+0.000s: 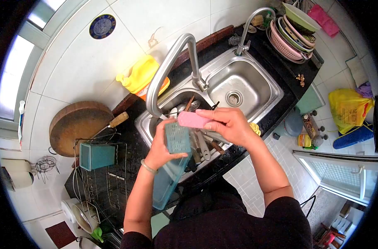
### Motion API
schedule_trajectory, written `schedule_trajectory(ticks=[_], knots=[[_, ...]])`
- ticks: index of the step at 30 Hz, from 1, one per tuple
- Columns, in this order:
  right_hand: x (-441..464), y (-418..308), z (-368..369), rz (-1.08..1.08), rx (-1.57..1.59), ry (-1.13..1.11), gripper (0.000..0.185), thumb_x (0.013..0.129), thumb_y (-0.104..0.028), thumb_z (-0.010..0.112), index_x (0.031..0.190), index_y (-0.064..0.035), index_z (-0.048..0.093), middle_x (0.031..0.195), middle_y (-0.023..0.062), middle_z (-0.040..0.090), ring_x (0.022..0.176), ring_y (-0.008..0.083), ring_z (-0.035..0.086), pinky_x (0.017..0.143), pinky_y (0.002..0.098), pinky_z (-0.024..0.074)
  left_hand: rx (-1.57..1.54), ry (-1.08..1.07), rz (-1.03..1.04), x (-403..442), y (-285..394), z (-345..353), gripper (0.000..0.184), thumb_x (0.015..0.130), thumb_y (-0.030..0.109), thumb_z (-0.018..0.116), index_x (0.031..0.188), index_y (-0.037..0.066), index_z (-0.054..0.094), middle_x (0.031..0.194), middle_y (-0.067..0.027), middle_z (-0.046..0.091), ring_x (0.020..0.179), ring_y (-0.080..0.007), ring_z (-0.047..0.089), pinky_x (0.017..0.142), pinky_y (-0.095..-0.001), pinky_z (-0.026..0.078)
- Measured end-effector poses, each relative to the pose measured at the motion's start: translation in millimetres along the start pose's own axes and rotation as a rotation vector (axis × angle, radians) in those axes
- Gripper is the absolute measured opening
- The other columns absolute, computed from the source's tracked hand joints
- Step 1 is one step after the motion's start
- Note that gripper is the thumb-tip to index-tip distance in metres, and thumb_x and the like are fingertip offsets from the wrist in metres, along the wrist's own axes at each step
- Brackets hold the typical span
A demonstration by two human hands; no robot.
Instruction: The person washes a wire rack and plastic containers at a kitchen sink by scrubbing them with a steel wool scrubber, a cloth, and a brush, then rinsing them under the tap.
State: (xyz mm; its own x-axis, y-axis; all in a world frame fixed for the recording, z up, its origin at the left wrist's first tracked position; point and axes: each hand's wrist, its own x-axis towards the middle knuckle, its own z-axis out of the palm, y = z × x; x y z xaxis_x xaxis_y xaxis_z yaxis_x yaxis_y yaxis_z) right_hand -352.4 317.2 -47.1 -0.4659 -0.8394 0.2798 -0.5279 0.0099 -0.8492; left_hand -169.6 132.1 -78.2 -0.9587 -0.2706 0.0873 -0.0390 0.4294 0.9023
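My left hand (pixel 159 145) grips a long, translucent teal plastic container (pixel 168 178) with a slotted end. The container tilts over the front of the left sink basin (pixel 144 128), its slotted end upward. In my right hand (pixel 232 126) is a pink sponge (pixel 191 120), pinched between thumb and fingers close to the slotted end. Whether sponge and container touch, I cannot tell. Below my hands, several utensils lie in the left basin, among them a grey-handled one (pixel 203 146). A tall curved faucet (pixel 189 39) rises behind them.
A yellow jug (pixel 141 74) stands behind the sink. Left are a round wooden board (pixel 79 126), a wire rack (pixel 118 178) and a teal box (pixel 98 156). The right basin (pixel 255 81) has a drain; stacked colanders (pixel 286 45) sit beyond it.
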Motion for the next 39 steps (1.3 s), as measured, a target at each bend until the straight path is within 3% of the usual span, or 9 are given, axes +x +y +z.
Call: schedule_trajectory(ticks=[16,18,20,23,25,28,30,34,39], knots=[[-2.8,2.3,31.7,0.024,-0.309,-0.121,0.028,0.080,-0.026,0.064,0.108,-0.0240,0.067,0.073,0.0075,0.062,0.069,0.0284,0.063,0.058,0.0422,0.0475,0.239,0.141,-0.122,9.8,-20.9,-9.1,0.102,0.051,0.020,0.089,0.134,0.004,0.032,0.122,-0.0118,0.047,0.111,-0.0234,0.049,0.096,-0.0360,0.040],[-2.4,10.8,7.0,0.069,-0.488,-0.080,0.034,0.077,-0.020,0.068,0.111,-0.0251,0.067,0.073,0.0053,0.063,0.065,0.0260,0.062,0.058,0.0359,0.0485,-0.020,0.220,-0.221,10.3,-25.0,-12.9,0.101,0.054,0.021,0.087,0.136,0.003,0.030,0.122,-0.0123,0.049,0.111,-0.0251,0.050,0.095,-0.0376,0.040],[-2.7,15.5,6.3,0.056,-0.444,0.007,0.034,0.077,-0.018,0.068,0.111,-0.0213,0.067,0.074,0.0063,0.065,0.064,0.0247,0.062,0.058,0.0341,0.0491,-0.179,0.251,-0.304,15.3,-19.4,-12.8,0.090,0.058,0.021,0.085,0.132,0.002,0.037,0.120,-0.0130,0.052,0.109,-0.0251,0.052,0.093,-0.0370,0.042],[5.1,6.6,33.6,-0.035,-0.151,0.221,0.035,0.078,-0.018,0.069,0.113,-0.0163,0.066,0.076,0.0079,0.065,0.063,0.0222,0.062,0.060,0.0313,0.0490,0.074,0.310,-0.196,25.3,-17.5,-5.2,0.069,0.061,0.017,0.083,0.118,0.000,0.049,0.112,-0.0134,0.057,0.103,-0.0202,0.056,0.088,-0.0327,0.045],[13.2,-5.9,53.2,-0.079,-0.180,0.142,0.035,0.077,-0.017,0.070,0.111,-0.0159,0.067,0.074,0.0075,0.064,0.063,0.0221,0.061,0.059,0.0312,0.0486,0.007,0.130,-0.263,33.3,-26.4,-4.8,0.070,0.060,0.017,0.083,0.118,-0.001,0.049,0.111,-0.0140,0.057,0.103,-0.0211,0.056,0.089,-0.0334,0.045],[17.8,12.1,61.1,-0.119,-0.166,0.093,0.033,0.076,-0.019,0.069,0.109,-0.0191,0.068,0.071,0.0061,0.063,0.063,0.0234,0.061,0.057,0.0332,0.0483,-0.231,0.217,-0.293,24.4,-25.3,6.7,0.073,0.058,0.019,0.084,0.118,-0.004,0.048,0.111,-0.0161,0.056,0.105,-0.0247,0.054,0.092,-0.0358,0.043],[20.1,38.8,61.6,-0.136,-0.101,0.075,0.032,0.075,-0.022,0.069,0.107,-0.0222,0.068,0.069,0.0048,0.062,0.063,0.0247,0.061,0.055,0.0353,0.0481,0.137,0.292,-0.221,22.4,-23.8,1.7,0.074,0.058,0.019,0.084,0.118,-0.003,0.048,0.111,-0.0163,0.055,0.105,-0.0256,0.054,0.092,-0.0367,0.042],[3.0,62.8,36.1,0.065,-0.198,0.098,0.036,0.073,-0.010,0.071,0.109,-0.0152,0.068,0.071,0.0069,0.063,0.062,0.0201,0.059,0.059,0.0302,0.0472,0.054,0.317,-0.251,20.4,-22.0,-10.6,0.075,0.057,0.021,0.085,0.119,-0.001,0.049,0.111,-0.0161,0.055,0.103,-0.0261,0.055,0.091,-0.0367,0.043],[26.3,12.3,73.4,-0.136,-0.108,0.174,0.033,0.075,-0.018,0.069,0.108,-0.0212,0.069,0.066,0.0059,0.059,0.063,0.0241,0.060,0.057,0.0353,0.0479,0.139,0.151,-0.234,27.2,-46.6,-1.4,0.067,0.056,0.021,0.084,0.111,0.001,0.052,0.108,-0.0174,0.056,0.101,-0.0279,0.055,0.088,-0.0375,0.044]])
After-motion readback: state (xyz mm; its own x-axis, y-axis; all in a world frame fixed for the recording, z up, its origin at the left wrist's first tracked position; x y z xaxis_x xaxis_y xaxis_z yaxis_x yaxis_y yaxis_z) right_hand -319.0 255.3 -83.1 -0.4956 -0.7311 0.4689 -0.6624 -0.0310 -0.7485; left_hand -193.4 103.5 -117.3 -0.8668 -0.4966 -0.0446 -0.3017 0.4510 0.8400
